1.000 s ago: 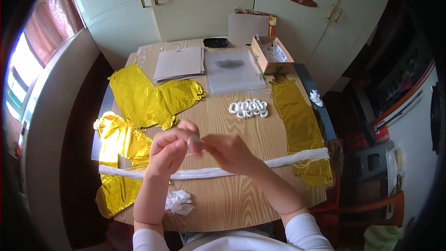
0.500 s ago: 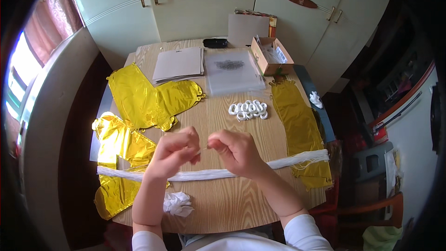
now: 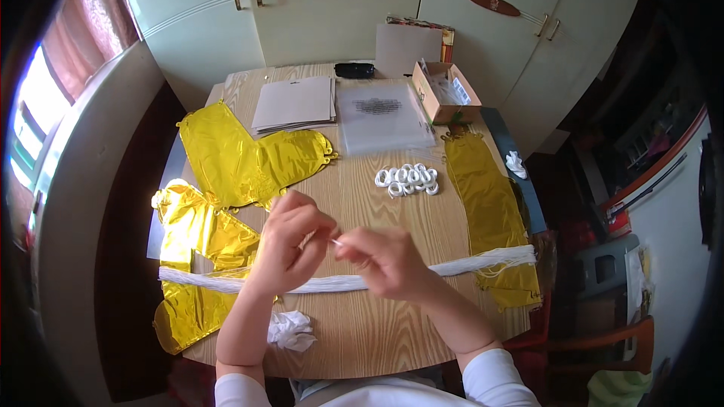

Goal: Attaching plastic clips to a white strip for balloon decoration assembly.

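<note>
Above the middle of the table my left hand [image 3: 292,240] and my right hand [image 3: 383,258] are raised close together, fingers closed in a pinch. A tiny white piece [image 3: 336,242] shows between the fingertips; it looks like the end of a thin string, but its kind is too small to make out. Beneath both wrists a long bundle of white strings [image 3: 339,283] stretches across the table. Beyond my right hand lies a cluster of coiled white loops [image 3: 407,179]. Yellow foil sheets, perhaps flat foil balloons [image 3: 226,154], are on the left beside my left hand.
More yellow foil [image 3: 490,203] lies along the right side. Grey cards [image 3: 294,103], clear plastic bags [image 3: 377,136], a black case [image 3: 354,70] and a cardboard box [image 3: 445,113] of clear packets stand toward the back. Crumpled white tissue [image 3: 291,330] rests near the front edge.
My hands have turned, with the left fingers lifting and the right hand dipping slightly. The white piece between them shows more clearly. The view has shifted a little.
</note>
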The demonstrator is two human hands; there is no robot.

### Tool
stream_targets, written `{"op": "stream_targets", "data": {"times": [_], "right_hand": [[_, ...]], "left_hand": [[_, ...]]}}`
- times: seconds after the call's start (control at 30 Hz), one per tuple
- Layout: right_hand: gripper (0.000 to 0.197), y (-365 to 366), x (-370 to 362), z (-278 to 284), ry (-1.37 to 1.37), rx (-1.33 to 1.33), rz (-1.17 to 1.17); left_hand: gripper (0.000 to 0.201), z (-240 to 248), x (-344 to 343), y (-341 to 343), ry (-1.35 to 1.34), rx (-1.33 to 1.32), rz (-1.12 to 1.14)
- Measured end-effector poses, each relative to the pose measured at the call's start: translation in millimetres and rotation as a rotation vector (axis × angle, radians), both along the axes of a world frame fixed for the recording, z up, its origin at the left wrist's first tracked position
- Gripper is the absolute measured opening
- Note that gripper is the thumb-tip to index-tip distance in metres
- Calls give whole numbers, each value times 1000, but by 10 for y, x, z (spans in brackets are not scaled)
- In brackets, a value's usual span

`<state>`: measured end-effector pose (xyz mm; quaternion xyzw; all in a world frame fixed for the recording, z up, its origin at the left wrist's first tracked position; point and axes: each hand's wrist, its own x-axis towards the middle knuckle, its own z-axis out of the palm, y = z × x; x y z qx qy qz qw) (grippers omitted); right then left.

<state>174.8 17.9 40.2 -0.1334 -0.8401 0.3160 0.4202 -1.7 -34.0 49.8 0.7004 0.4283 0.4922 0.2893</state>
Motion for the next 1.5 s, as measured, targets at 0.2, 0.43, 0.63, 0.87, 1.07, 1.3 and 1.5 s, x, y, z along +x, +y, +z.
{"op": "stream_targets", "data": {"times": [0.2, 0.43, 0.63, 0.87, 1.07, 1.3, 1.5], "right_hand": [[8, -42, -95, -80, -12, 129, 2], [7, 10, -26, -73, -51, 29, -52], [8, 75, 63, 54, 38, -154, -64], [7, 44, 42, 73, 29, -162, 19], [4, -10, -34, -65, 44, -51, 19], [4, 39, -60, -107, 22, 71, -63], [3, 29, 9, 14, 37, 12, -137]], "left_hand": [[14, 1, 162, 26, -632, -67, 44], [16, 43, 170, -2, -556, -89, -162], [17, -11, -20, -88, -484, -268, -315], [11, 20, 41, 9, 216, 152, 62], [10, 2, 161, 4, -330, 13, 11], [8, 4, 198, -43, -731, -44, -138], [13, -75, 20, 25, -324, 38, -300]]}}
